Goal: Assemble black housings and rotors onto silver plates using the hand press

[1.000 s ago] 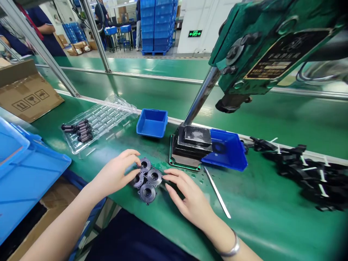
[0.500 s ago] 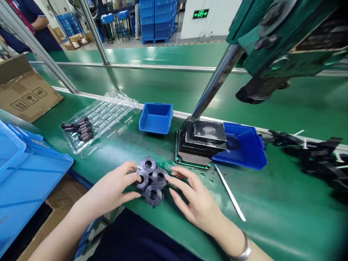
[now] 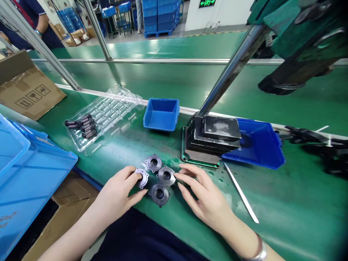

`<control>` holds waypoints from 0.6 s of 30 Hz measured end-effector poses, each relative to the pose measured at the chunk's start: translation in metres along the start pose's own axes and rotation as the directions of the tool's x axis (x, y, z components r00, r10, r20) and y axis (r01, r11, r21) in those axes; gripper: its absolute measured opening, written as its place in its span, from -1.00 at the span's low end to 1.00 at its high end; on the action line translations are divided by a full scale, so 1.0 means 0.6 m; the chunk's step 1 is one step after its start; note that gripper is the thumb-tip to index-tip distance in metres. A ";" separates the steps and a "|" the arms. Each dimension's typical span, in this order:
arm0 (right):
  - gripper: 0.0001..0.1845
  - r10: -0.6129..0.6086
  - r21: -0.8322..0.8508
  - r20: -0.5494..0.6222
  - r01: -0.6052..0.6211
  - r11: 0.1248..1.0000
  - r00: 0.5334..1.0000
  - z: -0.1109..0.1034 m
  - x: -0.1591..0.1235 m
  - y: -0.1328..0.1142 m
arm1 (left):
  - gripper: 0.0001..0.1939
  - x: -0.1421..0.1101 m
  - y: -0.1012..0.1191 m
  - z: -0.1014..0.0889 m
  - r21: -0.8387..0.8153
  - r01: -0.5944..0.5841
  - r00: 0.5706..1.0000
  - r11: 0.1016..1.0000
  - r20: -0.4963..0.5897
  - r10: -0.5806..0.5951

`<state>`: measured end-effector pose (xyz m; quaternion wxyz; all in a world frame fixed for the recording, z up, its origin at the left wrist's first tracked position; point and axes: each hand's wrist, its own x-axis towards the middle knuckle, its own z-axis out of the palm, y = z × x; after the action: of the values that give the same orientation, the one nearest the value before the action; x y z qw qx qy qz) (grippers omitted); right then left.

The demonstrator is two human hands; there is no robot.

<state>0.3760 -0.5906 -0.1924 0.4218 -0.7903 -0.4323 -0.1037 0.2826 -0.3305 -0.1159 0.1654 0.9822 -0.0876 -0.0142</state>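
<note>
Several round dark metal flanges with a central hole and small lugs lie on the green bench. My left hand [image 3: 128,188] grips the left flange [image 3: 143,179], one fingertip at its hole and the thumb lower down; this flange stands slightly apart from the others. The top flange [image 3: 153,163], the right flange [image 3: 166,176] and the lower flange [image 3: 159,194] sit close together. Beside the right flange is my right hand [image 3: 202,192], its fingers spread, the fingertips at or very near the rim; I cannot tell whether they touch.
White tweezers [image 3: 241,193] lie right of my right hand. Behind stand a black press base [image 3: 201,139], a blue bin [image 3: 161,114] and a tilted blue bin [image 3: 258,145]. Left are a clear tray [image 3: 106,116] with dark cylinders, a blue crate [image 3: 35,174] and a carton [image 3: 29,87].
The left flange has come away from the cluster toward the left with my left hand on it. My right hand keeps its place by the right flange. The camera view has shifted.
</note>
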 end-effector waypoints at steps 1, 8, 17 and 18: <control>-0.64 -0.001 0.002 0.001 0.001 1.000 1.000 0.000 0.000 0.000 | -0.79 0.001 0.003 -0.002 -0.001 0.002 1.000 1.000 0.030 -0.002; -0.62 0.001 0.004 -0.001 -0.001 1.000 1.000 -0.006 -0.004 0.000 | -0.69 -0.001 0.011 -0.031 0.042 -0.086 0.995 0.995 0.044 0.084; -0.64 0.026 -0.001 -0.007 -0.026 1.000 1.000 -0.008 -0.002 0.000 | -0.50 0.001 0.061 -0.011 0.288 -0.225 0.963 0.931 0.211 0.167; -0.64 0.027 -0.002 -0.007 -0.027 1.000 1.000 -0.009 -0.002 0.000 | -0.56 0.000 0.059 0.001 0.310 -0.212 0.966 0.927 0.212 0.150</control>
<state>0.3765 -0.5952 -0.1898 0.4236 -0.7963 -0.4198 -0.1011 0.2767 -0.3636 -0.1048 -0.0097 0.9781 -0.1942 -0.0746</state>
